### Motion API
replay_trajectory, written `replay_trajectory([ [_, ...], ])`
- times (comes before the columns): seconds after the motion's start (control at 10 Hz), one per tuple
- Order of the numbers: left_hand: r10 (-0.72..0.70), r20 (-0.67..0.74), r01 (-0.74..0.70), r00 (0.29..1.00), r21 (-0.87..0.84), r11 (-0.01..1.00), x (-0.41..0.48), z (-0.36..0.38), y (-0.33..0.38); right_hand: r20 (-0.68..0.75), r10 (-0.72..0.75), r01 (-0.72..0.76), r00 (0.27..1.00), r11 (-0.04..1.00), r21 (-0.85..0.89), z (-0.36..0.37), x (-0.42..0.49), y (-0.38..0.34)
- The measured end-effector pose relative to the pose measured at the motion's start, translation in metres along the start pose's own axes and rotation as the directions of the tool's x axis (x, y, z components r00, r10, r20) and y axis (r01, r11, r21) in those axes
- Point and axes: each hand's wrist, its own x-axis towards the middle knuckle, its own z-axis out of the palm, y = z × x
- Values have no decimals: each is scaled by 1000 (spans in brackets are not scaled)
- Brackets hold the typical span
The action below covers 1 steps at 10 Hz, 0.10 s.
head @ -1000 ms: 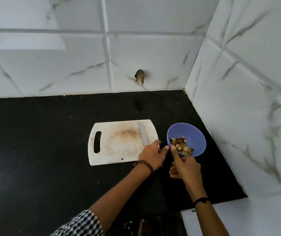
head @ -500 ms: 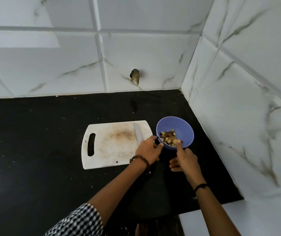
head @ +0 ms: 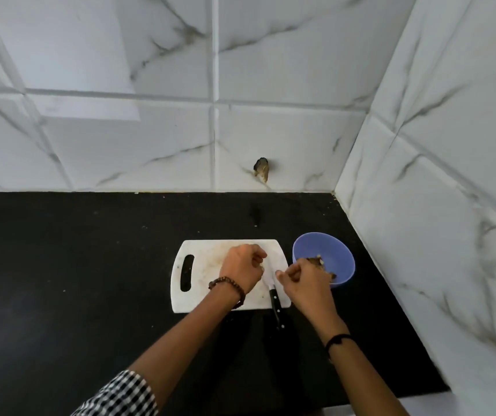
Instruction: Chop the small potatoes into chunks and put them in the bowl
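Observation:
A white cutting board (head: pixel 204 253) lies on the black counter, stained brown in the middle. My left hand (head: pixel 242 267) hovers over its right half with fingers curled and nothing visible in them. A knife (head: pixel 276 307) lies between my hands, blade on the board, black handle sticking off the near edge, untouched. The blue bowl (head: pixel 330 253) stands just right of the board with potato chunks (head: pixel 315 261) inside. My right hand (head: pixel 303 283) is curled at the bowl's near-left rim and hides part of the chunks.
The black counter (head: pixel 90 280) stretches far to the left. White marble-tiled walls meet in a corner behind and right of the bowl. A small dark hole (head: pixel 261 169) sits in the back wall. The counter's near edge runs at the bottom right.
My right hand has come off the bowl's rim and drawn back left. My left hand moved from the board's right edge further onto the board. The knife now shows between my hands.

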Motion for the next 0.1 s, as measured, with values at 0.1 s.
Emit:
replay_trajectory([
  [0.1,42,-20,-40,999,53,998,-3,-24,6,-1,-87,86,996,990,-112,-9,0,-33],
])
